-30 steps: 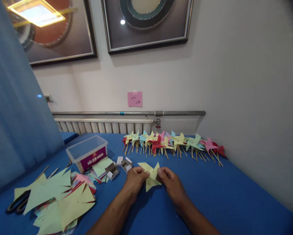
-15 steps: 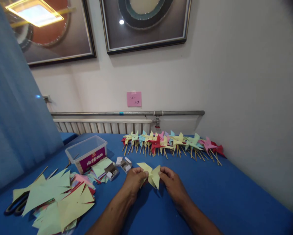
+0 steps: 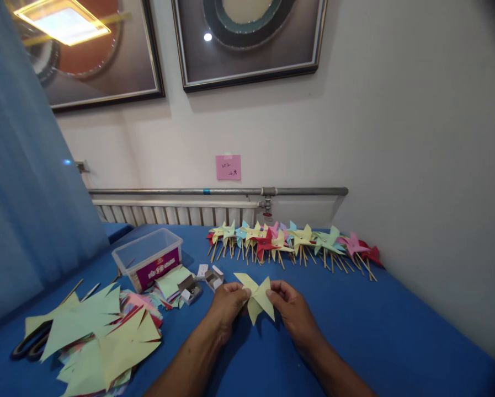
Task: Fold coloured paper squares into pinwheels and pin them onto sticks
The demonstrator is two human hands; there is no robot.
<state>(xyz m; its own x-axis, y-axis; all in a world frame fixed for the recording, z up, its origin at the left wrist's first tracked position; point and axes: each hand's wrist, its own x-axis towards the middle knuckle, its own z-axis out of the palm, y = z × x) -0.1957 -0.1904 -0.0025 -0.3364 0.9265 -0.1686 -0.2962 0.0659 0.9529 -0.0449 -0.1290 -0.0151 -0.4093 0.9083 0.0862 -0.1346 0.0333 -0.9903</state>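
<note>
A pale yellow paper pinwheel [image 3: 257, 300] is held above the blue tabletop, its folded blades fanned out around the middle. My left hand [image 3: 227, 304] pinches its left side between thumb and fingers. On the right side, my right hand [image 3: 287, 302] grips a blade with thumb and fingertips. The fingers behind the paper are partly hidden. Just left of my left hand are two small open cardboard boxes, one [image 3: 190, 289] with tiny pieces inside and another [image 3: 213, 277] beside it.
Finished pinwheels on sticks [image 3: 303, 240] lie in a row along the back. At left are a clear plastic bin [image 3: 148, 253], a pile of cut paper sheets [image 3: 106, 347] and dark-handled scissors [image 3: 30, 342]. A radiator [image 3: 176, 213] and pipe run along the wall.
The pinwheel has turned slightly in my hands, and its lower blade now shows spread out flatter. Both hands keep their grip. The view has shifted a little.
</note>
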